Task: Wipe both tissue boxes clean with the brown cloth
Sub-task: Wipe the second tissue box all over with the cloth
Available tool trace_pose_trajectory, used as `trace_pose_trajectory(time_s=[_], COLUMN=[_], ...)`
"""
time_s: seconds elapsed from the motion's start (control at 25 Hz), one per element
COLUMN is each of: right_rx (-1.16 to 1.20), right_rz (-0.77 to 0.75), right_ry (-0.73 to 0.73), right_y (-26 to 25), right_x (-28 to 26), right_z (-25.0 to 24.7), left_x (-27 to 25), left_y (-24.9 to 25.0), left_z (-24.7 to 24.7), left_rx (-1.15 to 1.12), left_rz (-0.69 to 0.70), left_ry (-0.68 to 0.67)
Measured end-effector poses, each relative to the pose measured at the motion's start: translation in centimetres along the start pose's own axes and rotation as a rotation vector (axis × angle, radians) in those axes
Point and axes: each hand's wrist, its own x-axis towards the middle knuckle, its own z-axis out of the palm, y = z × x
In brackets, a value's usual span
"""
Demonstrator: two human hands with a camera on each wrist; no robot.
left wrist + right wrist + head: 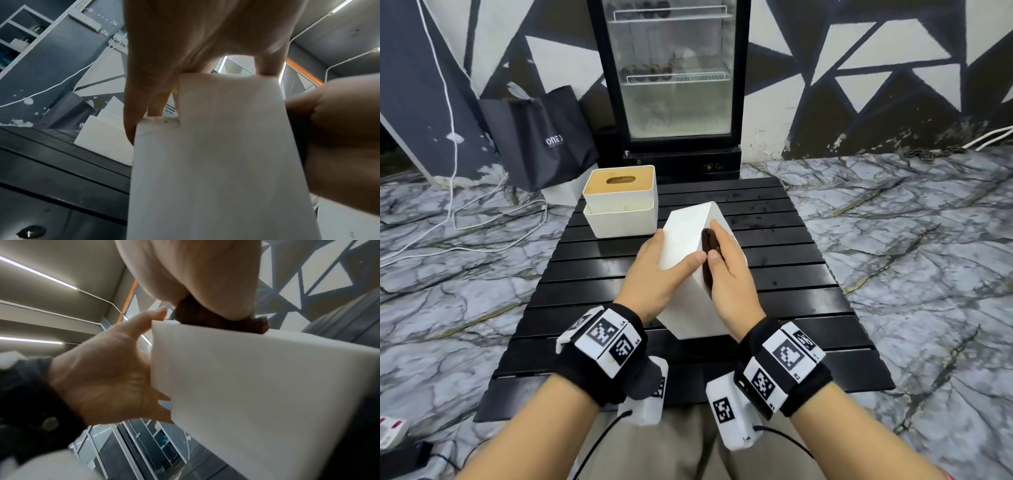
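Note:
A plain white tissue box (683, 240) is held tilted above the black slatted table (784, 274). My left hand (654, 270) grips its left side, thumb across the upper face and fingers behind. My right hand (729, 270) holds the bunched brown cloth (709, 240) and presses it against the box's right face. In the right wrist view the cloth (205, 316) is squeezed between my palm and the box (257, 386). The second tissue box (619, 202), white with a wooden slotted lid, stands at the table's far left corner.
A glass-door fridge (671, 85) stands behind the table, and a black shopping bag (541, 137) leans to its left. White cables (452, 212) trail over the marble floor on the left. The table's near and right slats carry nothing.

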Motion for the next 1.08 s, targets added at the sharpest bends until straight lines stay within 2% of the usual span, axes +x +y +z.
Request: trace_pose_trajectory(time_s=[0.16, 0.4, 0.6, 0.76, 0.84, 0.92, 1.08], right_rx=[0.086, -0.202, -0.445, -0.679, -0.68, -0.636, -0.7], right_rz=[-0.084, -0.224, -0.269, -0.355, -0.357, -0.339, -0.312], right_ry=[-0.011, -0.026, -0.128, -0.346, -0.398, -0.4, -0.308], right_y=[-1.3, -3.8, -3.6, -2.9, -2.9, -2.8, -2.3], right_x=[0.6, 1.1, 0.6, -0.5, -0.4, 0.5, 1.8], right_z=[-1.3, -5.6, -6.1, -4.1, -4.0, -4.7, -5.2], left_x=[-0.5, -2.2, -2.8, -3.1, -3.3, -3.4, -3.3], left_y=[1.1, 1.8, 1.2, 0.9, 0.8, 0.8, 0.9], left_z=[0.3, 1.9, 2.6, 2.8, 2.7, 2.6, 2.7], left_rx=[0.102, 0.232, 0.239, 0.096, 0.085, 0.111, 0.144], left_rz=[0.017, 0.103, 0.093, 0.119, 0.141, 0.162, 0.164], left_ry=[-0.053, -0.129, -0.038, -0.012, -0.013, -0.004, -0.005])
